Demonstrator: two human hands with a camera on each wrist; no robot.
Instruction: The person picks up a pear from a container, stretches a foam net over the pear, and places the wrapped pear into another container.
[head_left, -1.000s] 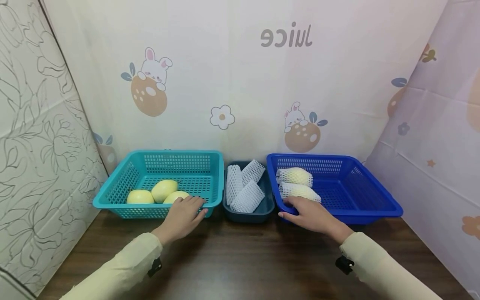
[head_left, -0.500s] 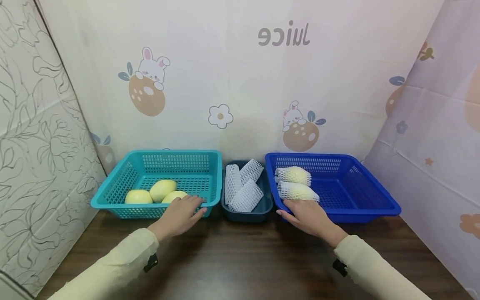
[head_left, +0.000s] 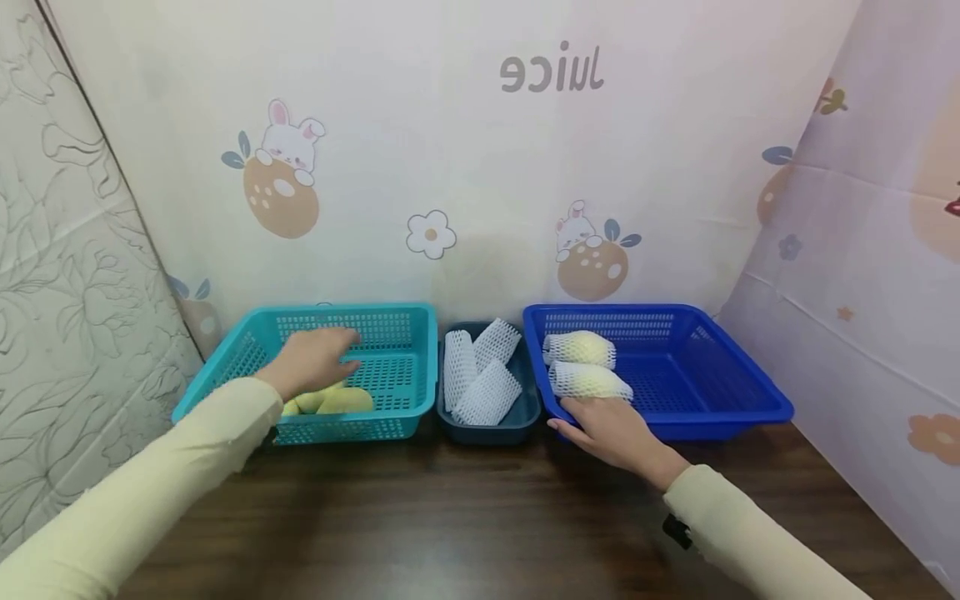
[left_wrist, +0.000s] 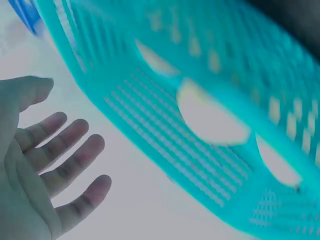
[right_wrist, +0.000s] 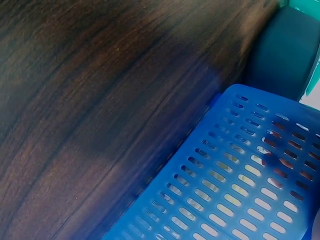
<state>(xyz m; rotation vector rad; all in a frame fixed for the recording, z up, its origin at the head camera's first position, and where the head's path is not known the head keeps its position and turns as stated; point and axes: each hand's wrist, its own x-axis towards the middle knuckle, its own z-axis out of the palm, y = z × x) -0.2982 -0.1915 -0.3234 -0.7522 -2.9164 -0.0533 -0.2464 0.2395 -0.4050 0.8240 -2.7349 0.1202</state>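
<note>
My left hand (head_left: 311, 358) hovers over the teal basket (head_left: 433, 358) with fingers spread and nothing held. Below it in the basket lie yellow oval fruits (head_left: 348, 401), partly hidden by the hand and sleeve. In the left wrist view the hand's fingers (left_wrist: 75, 162) are loosely bent beside the basket's rim. My right hand (head_left: 611, 433) rests at the near left part of the blue basket's rim (head_left: 735, 417), its fingers reaching inside and its thumb outside. Just beyond those fingers lie two net-wrapped yellow fruits (head_left: 592, 382). Through the slots in the right wrist view, dark finger shapes show.
Between the baskets stands a small dark blue tray (head_left: 487, 436) holding white foam net sleeves (head_left: 487, 396). A brown wooden table (head_left: 450, 517) carries everything. Patterned curtain walls (head_left: 480, 150) close in the back and both sides.
My left hand has left the teal basket's front rim and moved up and left, over the fruits. My right hand stays at the blue basket's rim. The head view has shifted slightly.
</note>
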